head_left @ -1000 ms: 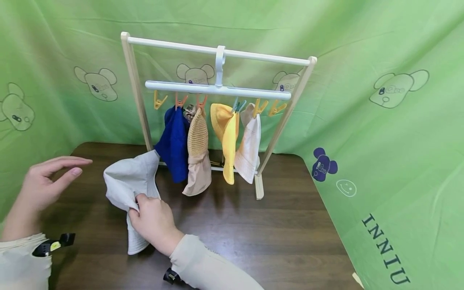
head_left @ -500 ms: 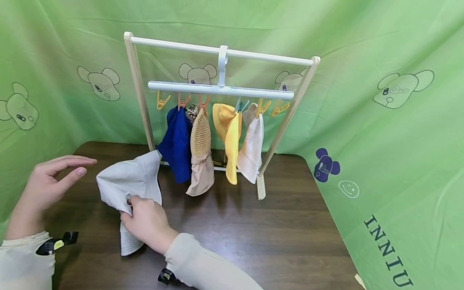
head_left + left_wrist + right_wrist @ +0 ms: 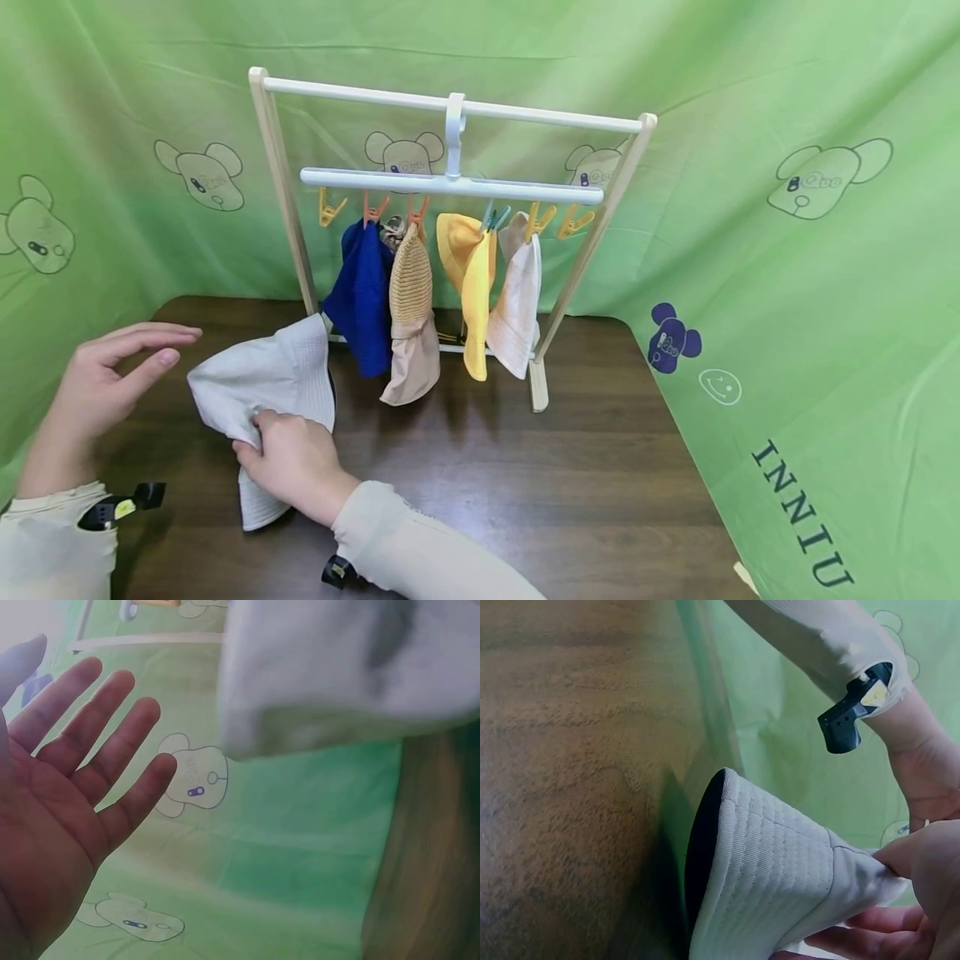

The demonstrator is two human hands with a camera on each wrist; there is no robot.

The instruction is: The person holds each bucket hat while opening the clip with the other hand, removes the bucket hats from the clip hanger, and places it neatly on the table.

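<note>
A light grey bucket hat (image 3: 262, 375) with a stitched brim is held over the left part of the table. My right hand (image 3: 296, 458) pinches its crown between thumb and fingers, and the right wrist view shows the stitched brim (image 3: 772, 862) flaring away with a dark inside. To the left of the hat, apart from it, my left hand (image 3: 112, 375) is raised with nothing in it. In the left wrist view the fingers (image 3: 105, 742) are spread and straight, near the blurred hat (image 3: 337, 667).
A wooden rack (image 3: 270, 167) carries a white hanger (image 3: 375, 179). Clipped on it are a blue hat (image 3: 363, 300), a straw-and-beige hat (image 3: 412, 308), a yellow hat (image 3: 476, 308) and a pale hat (image 3: 517, 308). Yellow clips hang at both ends. Green curtains surround the brown table (image 3: 562, 467).
My right hand has moved left with the grey hat, bringing its crown nearer the left hand. The left hand has shifted slightly right in the view. The hanging hats are unchanged.
</note>
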